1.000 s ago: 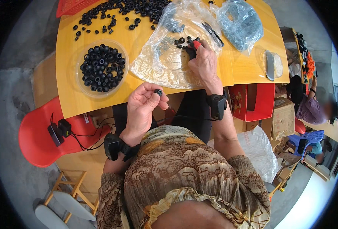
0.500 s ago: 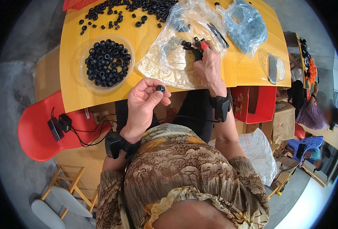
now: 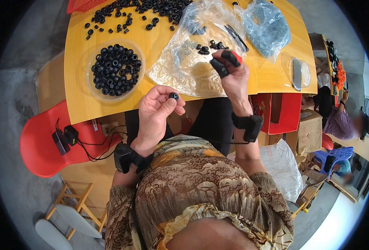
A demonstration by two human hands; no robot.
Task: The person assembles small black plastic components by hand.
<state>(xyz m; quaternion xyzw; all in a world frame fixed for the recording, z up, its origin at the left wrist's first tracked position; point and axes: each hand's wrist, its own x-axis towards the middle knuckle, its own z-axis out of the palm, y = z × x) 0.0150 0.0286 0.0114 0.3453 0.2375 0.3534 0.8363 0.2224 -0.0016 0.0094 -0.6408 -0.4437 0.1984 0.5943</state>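
Held part (image 3: 173, 96) partly hidden; red basket (image 3: 83, 5) cut off.

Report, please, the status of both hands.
Left hand: pinching small round black part. Right hand: over clear plastic sheeting, grip unclear. Loose black parts on sheeting, just beyond.

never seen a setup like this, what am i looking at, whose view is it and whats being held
There is no machine working here, just a person's own two hands. Every picture comes from the left one of two fisheye cameras worn on the head, looking down, so straight edges bend. The left hand pinches a small black part. The right hand, with a black cover and a red one on its fingertips, is above a clear plastic sheet; whether it holds anything is hard to tell. On the yellow table are a tub of black parts, a loose pile of more, and a clear bag.
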